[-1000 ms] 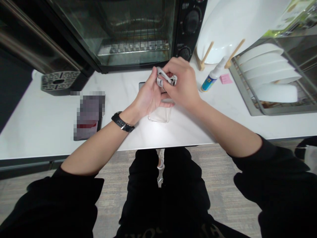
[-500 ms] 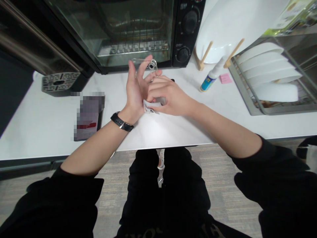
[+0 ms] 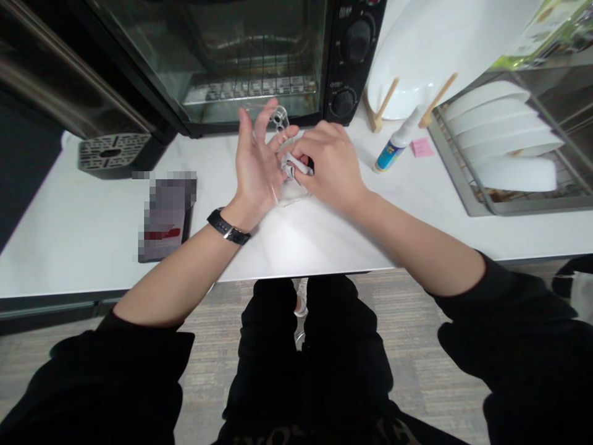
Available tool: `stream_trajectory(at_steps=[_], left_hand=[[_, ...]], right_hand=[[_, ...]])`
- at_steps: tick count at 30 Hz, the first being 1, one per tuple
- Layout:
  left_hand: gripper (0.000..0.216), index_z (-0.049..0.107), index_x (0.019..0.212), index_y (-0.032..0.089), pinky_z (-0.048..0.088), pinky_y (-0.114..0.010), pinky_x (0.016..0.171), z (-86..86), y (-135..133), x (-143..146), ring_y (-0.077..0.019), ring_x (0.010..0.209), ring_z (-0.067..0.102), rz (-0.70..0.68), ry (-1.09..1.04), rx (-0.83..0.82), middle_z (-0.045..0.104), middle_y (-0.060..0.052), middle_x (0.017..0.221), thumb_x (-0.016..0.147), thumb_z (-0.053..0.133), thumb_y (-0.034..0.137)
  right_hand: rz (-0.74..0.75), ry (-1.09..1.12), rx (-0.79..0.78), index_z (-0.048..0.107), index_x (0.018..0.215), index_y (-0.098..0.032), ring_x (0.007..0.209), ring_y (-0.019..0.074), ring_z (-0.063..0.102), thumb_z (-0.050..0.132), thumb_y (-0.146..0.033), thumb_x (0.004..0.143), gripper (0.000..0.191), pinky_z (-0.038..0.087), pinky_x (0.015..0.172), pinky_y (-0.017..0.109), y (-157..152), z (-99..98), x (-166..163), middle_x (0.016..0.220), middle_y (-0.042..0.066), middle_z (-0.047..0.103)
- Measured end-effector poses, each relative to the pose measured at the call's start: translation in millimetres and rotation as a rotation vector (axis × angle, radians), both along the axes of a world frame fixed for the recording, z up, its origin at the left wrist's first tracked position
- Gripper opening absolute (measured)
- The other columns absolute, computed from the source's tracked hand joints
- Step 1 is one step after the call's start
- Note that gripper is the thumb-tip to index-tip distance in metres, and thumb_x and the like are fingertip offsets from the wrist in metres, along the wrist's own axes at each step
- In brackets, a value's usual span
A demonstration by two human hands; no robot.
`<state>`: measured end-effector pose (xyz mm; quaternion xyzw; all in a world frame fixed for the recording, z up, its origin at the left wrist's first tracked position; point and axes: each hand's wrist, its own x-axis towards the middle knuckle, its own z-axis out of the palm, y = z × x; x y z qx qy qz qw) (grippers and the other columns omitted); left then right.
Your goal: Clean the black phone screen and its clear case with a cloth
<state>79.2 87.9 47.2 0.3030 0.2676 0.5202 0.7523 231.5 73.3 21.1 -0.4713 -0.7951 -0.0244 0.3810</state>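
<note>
A transparent phone case (image 3: 279,117) rests in my left hand (image 3: 254,168), palm up, with the fingers curled around its edges. Its camera cutout shows near the fingertips, while the rest is partly covered by my other hand. Pinched in my right hand (image 3: 334,164) is a crumpled white cloth or tissue (image 3: 296,168), pressed on the inner face of the case. A blurred, dark-edged phone (image 3: 165,219) lies on the counter to the left. To the right stands a small spray bottle (image 3: 390,153) with a blue label.
Behind my hands is a black toaster oven (image 3: 343,68). A drip tray (image 3: 113,150) of a machine sits at the left. On the right are a pink note (image 3: 422,148), a white platter (image 3: 403,80) on a wooden stand, and white bowls (image 3: 498,127) in a drying rack (image 3: 477,201).
My right hand has moved the white cloth from the near end of the case up and slightly right. My left hand holds the case in nearly the same place.
</note>
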Motion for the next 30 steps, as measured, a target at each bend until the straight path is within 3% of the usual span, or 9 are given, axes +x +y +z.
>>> stream_trajectory(at_steps=[6, 11, 14, 18, 20, 22, 25, 30], left_hand=[[0.059, 0.073, 0.122, 0.022, 0.065, -0.030, 0.079, -3.5, -7, 7, -0.0237, 0.099, 0.080, -0.301, 0.066, -0.066, 0.079, -0.007, 0.094, 0.112, 0.034, 0.066], [0.057, 0.073, 0.121, 0.019, 0.069, -0.034, 0.084, -6.2, -10, 10, -0.0267, 0.111, 0.080, -0.287, 0.137, -0.057, 0.078, -0.006, 0.096, 0.114, 0.031, 0.058], [0.056, 0.074, 0.113, 0.018, 0.067, -0.028, 0.080, -5.5, -9, 12, -0.0208, 0.100, 0.080, -0.249, 0.088, -0.055, 0.076, -0.004, 0.089, 0.115, 0.035, 0.059], [0.052, 0.074, 0.120, 0.020, 0.058, -0.018, 0.064, -3.4, -4, 10, -0.0084, 0.065, 0.066, -0.236, -0.078, -0.098, 0.072, 0.001, 0.080, 0.114, 0.040, 0.060], [0.053, 0.072, 0.131, 0.026, 0.051, -0.020, 0.054, -2.7, -1, 5, -0.0083, 0.054, 0.059, -0.279, -0.061, -0.110, 0.072, 0.003, 0.081, 0.113, 0.039, 0.062], [0.055, 0.068, 0.142, 0.031, 0.049, -0.024, 0.051, -2.2, 1, 1, -0.0133, 0.057, 0.065, -0.317, 0.023, -0.118, 0.074, 0.001, 0.084, 0.112, 0.036, 0.065], [0.058, 0.064, 0.148, 0.033, 0.051, -0.028, 0.051, -1.3, 2, -3, -0.0214, 0.071, 0.075, -0.317, 0.102, -0.118, 0.076, -0.004, 0.090, 0.111, 0.036, 0.066], [0.054, 0.073, 0.133, 0.023, 0.046, -0.022, 0.046, 2.3, -4, 0, -0.0124, 0.053, 0.060, -0.311, -0.043, -0.090, 0.068, 0.001, 0.076, 0.114, 0.036, 0.057]], right_hand=[[-0.166, 0.050, 0.051, 0.064, 0.088, -0.025, 0.100, 0.0278, 0.060, 0.067, -0.020, 0.094, 0.009, 0.048, 0.093, 0.047, 0, 7.2, 4, 0.098, 0.007, 0.072], [-0.089, 0.171, 0.002, 0.058, 0.087, -0.029, 0.098, 0.0276, 0.062, 0.059, -0.023, 0.100, 0.014, 0.054, 0.091, 0.045, -3, 10.6, 3, 0.098, 0.007, 0.069], [0.071, 0.205, 0.017, 0.053, 0.085, -0.032, 0.090, 0.0270, 0.060, 0.059, -0.028, 0.100, 0.017, 0.054, 0.085, 0.045, -3, 10.2, 3, 0.091, 0.005, 0.065], [0.339, 0.138, 0.084, 0.053, 0.084, -0.027, 0.091, 0.0230, 0.061, 0.058, -0.038, 0.104, 0.023, 0.049, 0.089, 0.043, -4, 7.3, 0, 0.089, 0.002, 0.066], [0.455, 0.094, 0.128, 0.054, 0.082, -0.024, 0.093, 0.0209, 0.061, 0.056, -0.042, 0.106, 0.030, 0.047, 0.092, 0.041, -7, 5.1, -4, 0.086, 0.001, 0.065], [0.564, 0.039, 0.140, 0.057, 0.084, -0.023, 0.094, 0.0196, 0.061, 0.054, -0.040, 0.109, 0.031, 0.047, 0.092, 0.038, -12, 3.0, -9, 0.085, 0.001, 0.065], [0.583, -0.014, 0.113, 0.062, 0.087, -0.023, 0.096, 0.0201, 0.061, 0.051, -0.038, 0.110, 0.030, 0.047, 0.093, 0.038, -18, 1.7, -13, 0.088, 0.001, 0.068], [0.507, 0.094, 0.113, 0.065, 0.092, -0.025, 0.101, 0.0224, 0.065, 0.048, -0.044, 0.112, 0.033, 0.051, 0.097, 0.042, -19, 4.8, -10, 0.096, 0.004, 0.070]])
